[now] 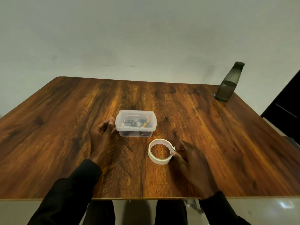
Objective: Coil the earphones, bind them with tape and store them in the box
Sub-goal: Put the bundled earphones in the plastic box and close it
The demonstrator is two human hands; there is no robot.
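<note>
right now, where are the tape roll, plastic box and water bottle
tape roll (pixel 159 161): head view, near side of its band
plastic box (pixel 136 112): head view, far rim of its lid
water bottle (pixel 227 88): head view, mid body

Field notes: you wear long black sleeves of plain matte cloth. Your left sleeve (pixel 69 192) ends in a soft cuff right behind your left hand (pixel 101 137). Your right sleeve (pixel 220 208) ends the same way behind your right hand (pixel 193 161). Dark trouser legs (pixel 170 211) show nearer you than both hands.

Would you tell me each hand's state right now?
Left hand: loosely curled against the box; grip cannot be told.
Right hand: open, touching the tape roll.
</note>
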